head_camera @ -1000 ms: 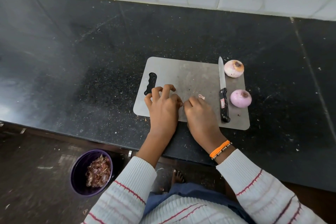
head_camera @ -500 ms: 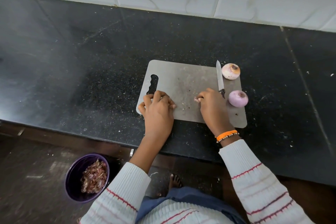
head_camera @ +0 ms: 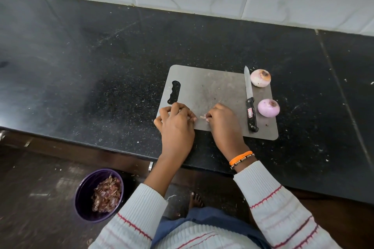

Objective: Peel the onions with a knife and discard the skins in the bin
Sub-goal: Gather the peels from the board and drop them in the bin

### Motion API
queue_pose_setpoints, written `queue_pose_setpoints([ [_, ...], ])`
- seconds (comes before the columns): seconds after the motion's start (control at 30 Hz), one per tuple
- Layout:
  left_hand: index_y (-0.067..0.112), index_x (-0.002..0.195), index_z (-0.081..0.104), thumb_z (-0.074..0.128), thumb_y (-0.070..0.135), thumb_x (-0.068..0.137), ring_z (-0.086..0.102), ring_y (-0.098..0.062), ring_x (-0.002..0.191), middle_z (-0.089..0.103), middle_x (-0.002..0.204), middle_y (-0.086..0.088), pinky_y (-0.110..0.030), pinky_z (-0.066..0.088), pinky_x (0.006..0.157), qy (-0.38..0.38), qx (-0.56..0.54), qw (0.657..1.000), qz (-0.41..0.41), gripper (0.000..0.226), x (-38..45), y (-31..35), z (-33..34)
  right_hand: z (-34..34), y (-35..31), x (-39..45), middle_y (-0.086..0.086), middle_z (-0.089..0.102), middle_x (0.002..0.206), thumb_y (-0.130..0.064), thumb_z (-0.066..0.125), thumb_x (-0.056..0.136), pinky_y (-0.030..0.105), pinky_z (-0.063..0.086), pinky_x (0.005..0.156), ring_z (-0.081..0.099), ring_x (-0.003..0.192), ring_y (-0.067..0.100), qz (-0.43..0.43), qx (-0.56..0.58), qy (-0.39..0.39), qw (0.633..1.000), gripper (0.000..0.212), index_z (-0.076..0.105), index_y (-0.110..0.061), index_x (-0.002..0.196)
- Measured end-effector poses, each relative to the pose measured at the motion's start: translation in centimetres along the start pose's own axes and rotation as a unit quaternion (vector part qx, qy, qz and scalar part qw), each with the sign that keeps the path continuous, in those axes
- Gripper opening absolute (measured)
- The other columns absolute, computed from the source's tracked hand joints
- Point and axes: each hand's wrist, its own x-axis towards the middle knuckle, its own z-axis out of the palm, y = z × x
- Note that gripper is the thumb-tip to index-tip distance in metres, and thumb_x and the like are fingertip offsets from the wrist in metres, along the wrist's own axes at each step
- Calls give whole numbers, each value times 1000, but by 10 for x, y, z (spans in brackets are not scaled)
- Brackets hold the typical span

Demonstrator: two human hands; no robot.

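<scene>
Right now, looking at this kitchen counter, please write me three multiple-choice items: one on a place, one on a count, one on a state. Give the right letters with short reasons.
1. Where does the knife lie?
A. In the purple bin
B. On the cutting board, left of the onions
C. In the right hand

2. How many peeled onions are on the cutting board?
A. One
B. Two
C. Four

3. What is in the purple bin on the floor?
A. Onion skins
B. Water
C. Whole onions

Answers:
1 B: the knife rests flat on the board, no hand on it, beside the far onion and the near onion.
2 B: only these two show, at the board's right edge.
3 A: a heap of reddish onion skins fills it.
</scene>
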Motion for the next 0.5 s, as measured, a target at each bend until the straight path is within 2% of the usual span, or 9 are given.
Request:
queue_pose_setpoints([
  [0.2, 12, 90, 66, 55, 14, 89, 34, -24, 112, 55, 118, 3, -28, 9, 79, -1, -3, 1000, -6, 11, 0, -1, -2, -4, -6, 7, 10, 62, 96, -9, 56, 89, 28, 42, 69, 57, 87, 23, 17, -21, -21, 999, 11, 65, -7, 94],
  [0.3, 13, 91, 65, 54, 15, 89, 33, -25, 113, 54, 119, 3, -29, 11, 80, -1, 0, 1000, -11, 11, 1, -2, -4, -9, 2, 12, 5, 64, 80, -9, 63, 81, 27, 44, 63, 60, 75, 18, 50, 76, -12, 996, 8, 64, -12, 88],
  [0.37, 13, 92, 65, 54, 16, 89, 33, -25, 114, 54, 119, 3, -28, 10, 80, 2, -2, 1000, -15, 11, 1, -3, -6, -12, 8, 15, 2, 66, 76, -6, 64, 79, 31, 52, 68, 61, 73, 16, 72, 139, -6, 988, 14, 68, -15, 89],
  [0.4, 14, 92, 65, 54, 17, 90, 33, -24, 114, 53, 120, 4, -28, 10, 79, 0, -2, 1000, -18, 12, 2, -4, -6, -13, 9, 16, 2, 68, 79, -6, 62, 80, 32, 54, 71, 62, 75, 14, 76, 149, -6, 986, 15, 70, -15, 90],
  [0.5, 16, 94, 64, 53, 18, 90, 31, -22, 116, 52, 121, 6, -26, 9, 79, -7, -2, 1000, -26, 12, 2, -4, -7, -13, 5, 18, 4, 71, 94, -7, 58, 86, 22, 49, 74, 62, 83, 12, 63, 144, -9, 988, 17, 73, -12, 93],
])
